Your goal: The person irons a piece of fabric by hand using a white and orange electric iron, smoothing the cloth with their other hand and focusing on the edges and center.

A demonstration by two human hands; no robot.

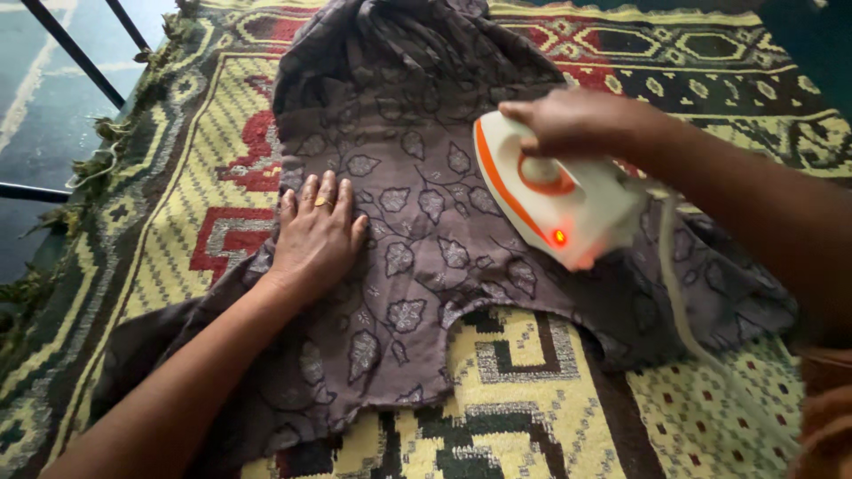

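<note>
A grey-purple garment [417,231] with a leaf print lies spread on a patterned rug [532,399]. My left hand [318,232] rests flat on the cloth, fingers together and pointing away from me, a ring on one finger. My right hand [577,120] grips the handle of a white and orange electric iron [555,200], which sits tilted on the garment to the right of my left hand, its tip pointing to the far left. A small red light glows on the iron's side. Its white cord [679,293] trails down to the right across the cloth.
The rug has yellow, red, green and black geometric patterns and a fringed edge [98,160] at left. Dark metal bars [71,53] cross the bare floor at the far left. An orange-brown piece of fabric [825,408] shows at the lower right edge.
</note>
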